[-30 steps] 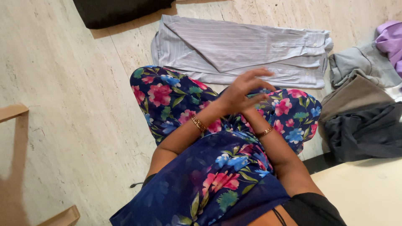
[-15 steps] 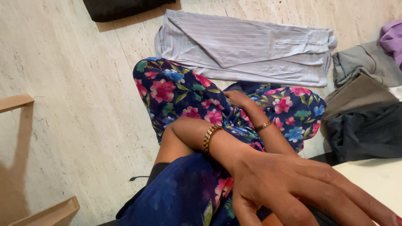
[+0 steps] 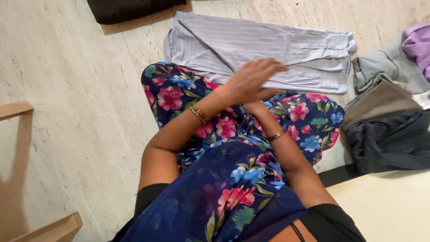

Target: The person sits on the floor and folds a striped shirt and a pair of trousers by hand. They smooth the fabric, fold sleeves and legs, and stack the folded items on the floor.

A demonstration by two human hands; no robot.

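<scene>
Just beyond our crossed knees, flat on the pale stone floor [image 3: 67, 89], lies the striped shirt [image 3: 260, 49], and it's the thing nearest our hands. It's thin, light blue-grey cloth with fine pinstripes, folded into a long rectangle with one panel turned over in a diagonal flap; a buttoned cuff and small white buttons show at its right end.

Our left hand [image 3: 251, 80] hovers over the shirt's near edge, fingers spread wide and loose, palm down, holding nothing, a gold bangle [image 3: 198, 114] on its wrist. Our right hand [image 3: 256, 107] sits tucked under it, against our lap. Only a little of it shows, so we cannot tell whether it is open or closed. A second gold bangle [image 3: 277, 135] circles that wrist.

Beneath both arms we see our floral garment [image 3: 179, 96], dark navy with pink and blue flowers and green leaves, soft and sheer where it drapes close to the camera.

Out to the right, a heap of clothes [image 3: 385, 112] is piled on the floor: grey cloth on top, tan under it, dark charcoal nearest us, with a purple piece [image 3: 419, 42] at the far edge. A cream table [image 3: 385, 206] corner juts in at lower right. Up top, a black cushion [image 3: 134, 9] rests on the floor just beyond the shirt's left end. On the far left, light wooden bars [image 3: 15, 110] cross the frame edge.
</scene>
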